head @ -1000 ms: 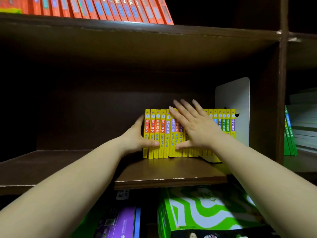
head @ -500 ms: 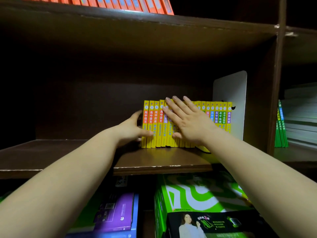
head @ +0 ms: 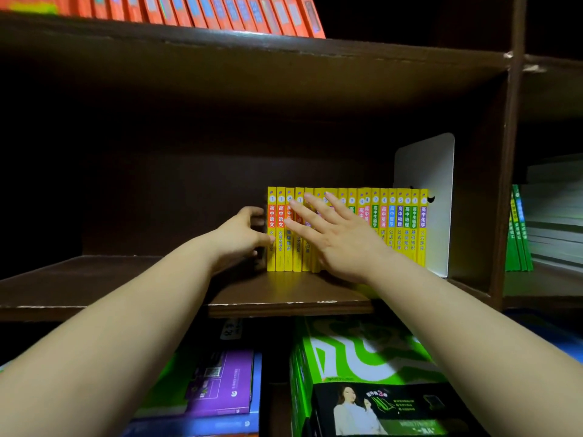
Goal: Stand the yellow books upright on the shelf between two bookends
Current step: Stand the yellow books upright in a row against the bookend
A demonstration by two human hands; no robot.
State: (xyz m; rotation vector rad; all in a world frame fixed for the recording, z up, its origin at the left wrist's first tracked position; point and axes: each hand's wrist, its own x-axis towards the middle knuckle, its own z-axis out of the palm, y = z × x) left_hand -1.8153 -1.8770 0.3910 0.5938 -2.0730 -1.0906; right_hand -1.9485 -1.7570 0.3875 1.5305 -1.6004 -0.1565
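We find the yellow books (head: 400, 228) upright in one row on the middle shelf (head: 126, 279), spines facing outward. The row stands toward the right side of the compartment. Its right end sits against a white bookend (head: 426, 171), which rises above the books.

The right hand (head: 340, 238) lies flat across the spines in the left half of the row. Its fingers (head: 318, 208) are straight and spread, pressing on the spines and gripping nothing.

The left hand (head: 243, 234) is at the left end of the row. Its fingers are curled beside the first book, and its thumb (head: 266, 238) touches that book's spine. A dark shape shows between the curled fingers and the row. We cannot tell what it is, or whether the hand grips it.

Orange books (head: 220, 11) lean on the shelf above. On the level below lie a green box (head: 362, 351) and a purple book (head: 220, 380). Green books (head: 517, 234) stand in the compartment to the right.
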